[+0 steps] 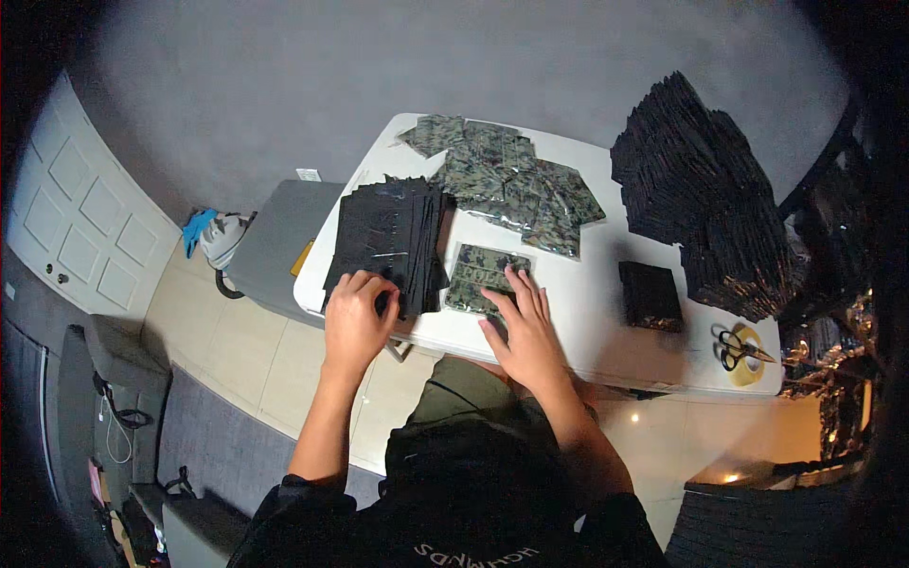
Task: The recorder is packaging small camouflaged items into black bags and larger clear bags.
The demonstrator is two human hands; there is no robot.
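Note:
A stack of flat black bags [388, 232] lies on the left part of the white table [578, 270]. My left hand [360, 317] is closed, its curled fingers pinching at the near edge of that stack. Just right of the stack lies one camouflage-patterned packet [478, 270] in clear, shiny wrapping. My right hand [525, 331] is open, fingers spread over the packet's right side, and holds nothing. Several similar camouflage packets [497, 175] are heaped loosely toward the table's far edge.
Tall piles of black flat pieces [691, 170] fill the table's right side, with a small black stack [650, 295] nearer me. Scissors [734, 352] lie on a roll of tape [748, 369] at the right corner. A grey bench [275, 241] stands left of the table.

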